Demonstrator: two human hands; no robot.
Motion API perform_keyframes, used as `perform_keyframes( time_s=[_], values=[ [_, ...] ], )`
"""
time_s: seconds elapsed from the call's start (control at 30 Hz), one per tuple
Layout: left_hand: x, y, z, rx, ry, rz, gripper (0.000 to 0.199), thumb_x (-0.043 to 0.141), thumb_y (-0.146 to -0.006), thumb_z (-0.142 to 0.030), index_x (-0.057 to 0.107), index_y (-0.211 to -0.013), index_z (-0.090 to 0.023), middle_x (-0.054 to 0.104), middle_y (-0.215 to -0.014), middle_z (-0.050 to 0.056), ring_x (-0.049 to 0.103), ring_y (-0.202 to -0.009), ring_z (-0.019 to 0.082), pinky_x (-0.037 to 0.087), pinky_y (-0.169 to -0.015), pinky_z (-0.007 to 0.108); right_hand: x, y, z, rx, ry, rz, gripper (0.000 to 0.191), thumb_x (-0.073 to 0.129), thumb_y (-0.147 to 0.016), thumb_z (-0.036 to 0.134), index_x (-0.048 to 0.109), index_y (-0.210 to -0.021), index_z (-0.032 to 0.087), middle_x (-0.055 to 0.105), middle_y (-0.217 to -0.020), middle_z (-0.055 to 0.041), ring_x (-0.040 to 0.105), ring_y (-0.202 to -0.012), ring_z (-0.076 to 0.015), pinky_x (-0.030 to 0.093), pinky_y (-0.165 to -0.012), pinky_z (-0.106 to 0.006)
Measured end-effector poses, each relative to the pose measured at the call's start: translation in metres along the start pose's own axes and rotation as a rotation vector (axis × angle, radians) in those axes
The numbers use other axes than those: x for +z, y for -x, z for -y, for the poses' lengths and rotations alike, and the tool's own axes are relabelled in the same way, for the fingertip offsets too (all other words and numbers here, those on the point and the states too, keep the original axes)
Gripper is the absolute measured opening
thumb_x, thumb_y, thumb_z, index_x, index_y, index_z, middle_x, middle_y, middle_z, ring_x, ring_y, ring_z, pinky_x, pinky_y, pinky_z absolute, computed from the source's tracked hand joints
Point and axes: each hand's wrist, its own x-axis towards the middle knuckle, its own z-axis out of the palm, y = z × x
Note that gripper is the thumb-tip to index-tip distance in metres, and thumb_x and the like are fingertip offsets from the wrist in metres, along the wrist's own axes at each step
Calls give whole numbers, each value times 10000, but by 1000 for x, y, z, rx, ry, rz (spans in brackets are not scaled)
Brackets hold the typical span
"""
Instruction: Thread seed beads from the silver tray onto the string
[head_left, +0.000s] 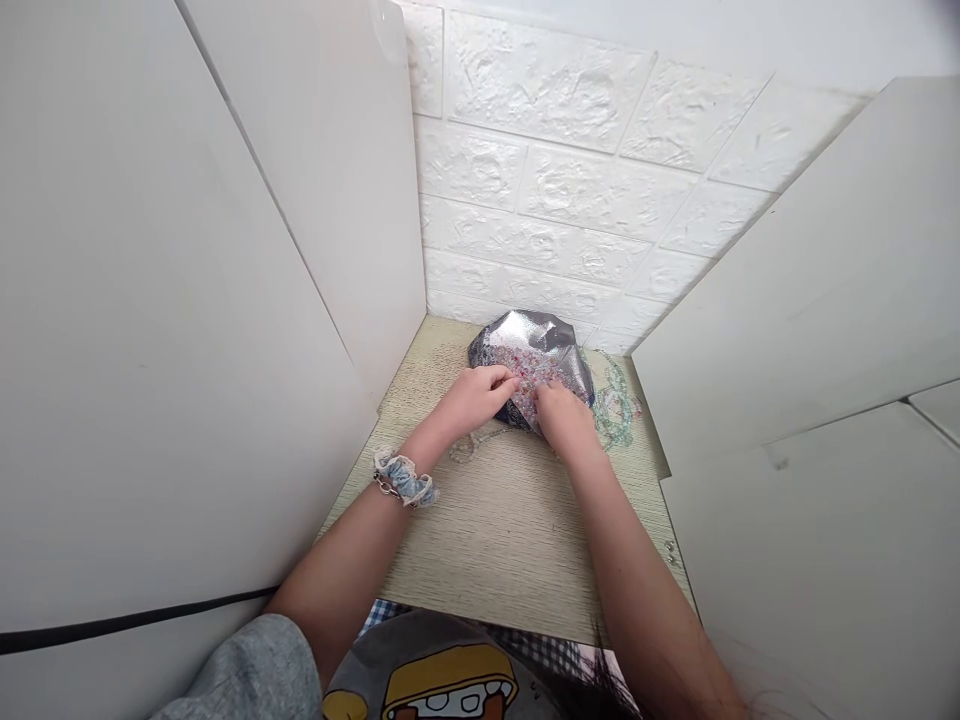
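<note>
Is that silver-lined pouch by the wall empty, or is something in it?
Not empty: the pouch lies spread open, with many small pinkish beads showing inside.

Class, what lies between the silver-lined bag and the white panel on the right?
In the head view, what look like pale green beaded strands lie on the tabletop between bag and panel.

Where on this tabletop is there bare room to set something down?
The tabletop is bare between the forearms, in its near half. Its back is crowded: left hand and right hand at the silver bag of beads, greenish strands beside it.
</note>
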Motion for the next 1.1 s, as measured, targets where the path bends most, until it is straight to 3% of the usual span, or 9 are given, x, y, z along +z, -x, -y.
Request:
perform_keyframes(
  time_s=[0.23,0.33,0.53,0.67,0.77,0.9,1.1],
  values=[
    [0,0,1,-13,8,13,318,349,-770,-405,495,-623,-163,497,-600,-21,428,-584,102,293,-539,224,1,2,3,7,37,31,207,313,-786,89,443,-946,106,510,-924,-123,540,-830,-203,392,-635,-283],
    [0,0,0,-26,28,8,322,353,-763,-409,515,-633,-163,505,-608,-15,426,-583,105,296,-537,226,2,3,-1,24,-82,-10,177,309,-792,116,431,-920,126,496,-932,-115,519,-826,-186,379,-649,-279],
    [-2,1,-5,-71,110,27,311,385,-742,-399,579,-700,-159,510,-607,-10,418,-576,104,307,-525,219,0,2,-8,31,-811,-151,156,298,-817,273,396,-733,187,473,-702,-6,464,-685,-132,377,-642,-258],
    [-1,0,-5,-57,154,58,321,386,-742,-394,593,-727,-149,535,-639,-1,432,-592,103,322,-540,219,-1,3,-2,-16,-1485,-23,188,401,-767,382,398,-724,199,429,-622,40,430,-559,-90,399,-565,-227],
    [0,0,-4,-35,169,75,336,379,-744,-407,589,-705,-148,534,-629,-3,426,-578,98,321,-535,218,-3,6,6,-1,-1823,70,223,551,-676,375,433,-711,190,466,-634,44,453,-577,-68,408,-570,-197],
    [1,0,-1,-19,185,93,334,372,-746,-402,581,-691,-146,539,-636,-2,433,-582,96,322,-530,216,-6,8,10,53,-1994,133,250,643,-602,334,469,-697,181,505,-614,48,492,-577,-59,430,-588,-189],
    [1,0,-1,-36,168,76,307,376,-745,-377,570,-684,-147,526,-623,-3,431,-582,97,316,-519,212,-2,7,7,29,-2060,143,207,636,-632,313,504,-717,179,558,-666,36,548,-633,-64,466,-662,-213]
  ],
)
